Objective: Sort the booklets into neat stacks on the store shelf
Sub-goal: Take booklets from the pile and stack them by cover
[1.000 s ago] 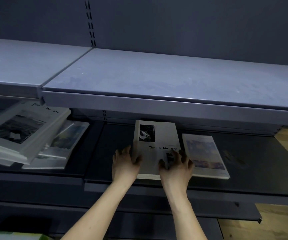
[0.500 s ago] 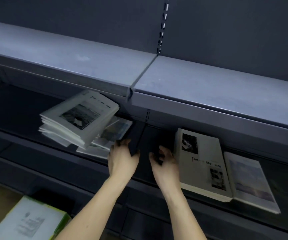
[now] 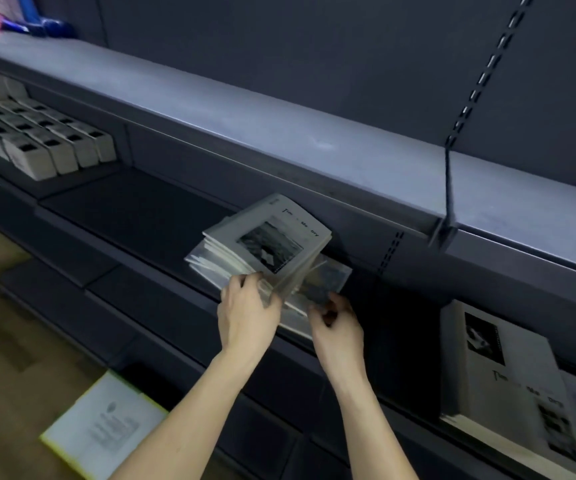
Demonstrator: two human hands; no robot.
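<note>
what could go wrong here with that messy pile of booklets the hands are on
1. The tilted pile of booklets is fanned and leans on the flat booklets beneath; lifting it at one corner with the left hand may let loose ones slide off the shelf edge.
2. The right hand pinches a lower booklet; pulling it could topple the pile.
3. The upper shelf overhangs closely, so a raised pile may snag.

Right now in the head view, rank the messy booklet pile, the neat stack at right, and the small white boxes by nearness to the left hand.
1. Messy booklet pile: at the left hand.
2. Neat stack: lower right.
3. Small white boxes: far left.
</note>
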